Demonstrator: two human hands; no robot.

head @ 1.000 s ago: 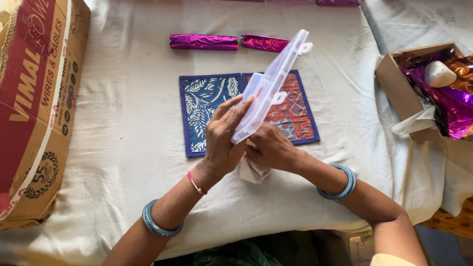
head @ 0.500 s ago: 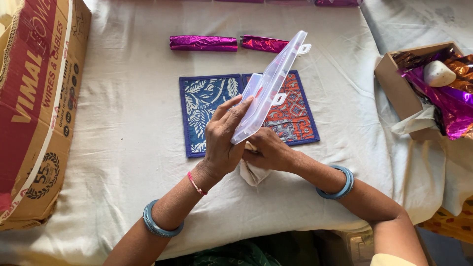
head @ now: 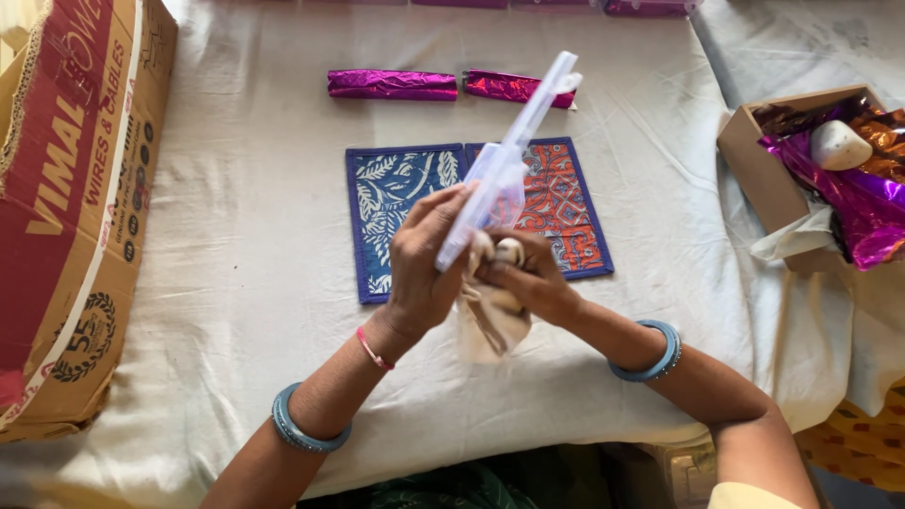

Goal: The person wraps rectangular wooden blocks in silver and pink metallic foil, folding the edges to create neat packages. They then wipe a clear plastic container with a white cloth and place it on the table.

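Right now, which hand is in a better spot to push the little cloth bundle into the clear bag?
Probably the right hand: it already pinches the cream cloth bundle at the clear plastic bag, which the left hand holds.

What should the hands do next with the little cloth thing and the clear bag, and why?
Probably push the cream cloth bundle a little further into the clear plastic pouch. The left hand holds the pouch tilted up, its lower end right at the bundle, and the right hand pinches the bundle there, most of which hangs outside.
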